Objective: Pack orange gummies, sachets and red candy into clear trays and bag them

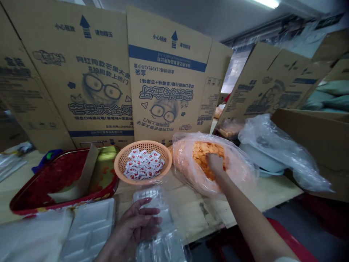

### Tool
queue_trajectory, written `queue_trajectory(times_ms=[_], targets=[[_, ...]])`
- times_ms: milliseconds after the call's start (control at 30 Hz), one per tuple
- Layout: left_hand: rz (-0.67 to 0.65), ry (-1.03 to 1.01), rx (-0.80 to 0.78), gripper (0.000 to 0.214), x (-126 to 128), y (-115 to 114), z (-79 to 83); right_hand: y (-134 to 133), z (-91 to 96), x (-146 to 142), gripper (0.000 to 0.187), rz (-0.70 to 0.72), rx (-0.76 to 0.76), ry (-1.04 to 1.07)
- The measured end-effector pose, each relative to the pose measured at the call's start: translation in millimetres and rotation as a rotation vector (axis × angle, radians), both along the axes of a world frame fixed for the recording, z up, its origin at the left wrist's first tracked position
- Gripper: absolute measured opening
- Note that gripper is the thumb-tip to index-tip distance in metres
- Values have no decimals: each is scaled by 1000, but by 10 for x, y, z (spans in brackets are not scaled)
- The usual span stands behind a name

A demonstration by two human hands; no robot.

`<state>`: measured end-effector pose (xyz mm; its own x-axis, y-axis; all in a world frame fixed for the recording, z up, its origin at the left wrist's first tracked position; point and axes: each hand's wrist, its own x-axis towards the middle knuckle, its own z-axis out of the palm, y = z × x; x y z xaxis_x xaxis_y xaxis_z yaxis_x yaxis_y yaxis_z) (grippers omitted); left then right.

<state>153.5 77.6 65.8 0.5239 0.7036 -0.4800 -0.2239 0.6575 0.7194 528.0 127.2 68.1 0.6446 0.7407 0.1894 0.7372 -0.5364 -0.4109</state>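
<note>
My right hand [215, 162] reaches into an open clear plastic bag [188, 173] full of flat orange gummy candies [205, 148]. Its fingers are curled down among the candies, and the fingertips are hidden. Below, my left hand [141, 220] lies over a clear plastic compartment tray [162, 247] at the table's front. Its fingers are stretched out and apart across the tray, with no grip on it visible. Behind the tray stands a round orange basket [121, 171] heaped with small white-and-red sachets [144, 163].
To the left sits a red-rimmed metal tray [117, 187] of red pieces, with a cardboard strip [87, 173] inside. More compartment trays [89, 227] lie before it. Tall cardboard boxes [169, 76] line the back. A pale basin [261, 160] under plastic film stands right of the bag.
</note>
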Motion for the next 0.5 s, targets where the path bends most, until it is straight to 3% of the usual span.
queue_trajectory(times_ms=[133,233,333,400,500], targets=[[-19,-44,-12,59,20,48,-47,-60,208,-332,30,78,222,236],[-47,-78,-9,62,59,65,-80,-161,270,-887,34,283,327,555],[-29,-115,-13,62,103,67,-88,-270,269,-1504,34,480,430,1016],[16,-136,-12,62,127,66,-89,-314,234,-1823,28,505,459,1081],[77,-167,4,64,150,62,-100,-330,131,-2081,15,562,448,949]])
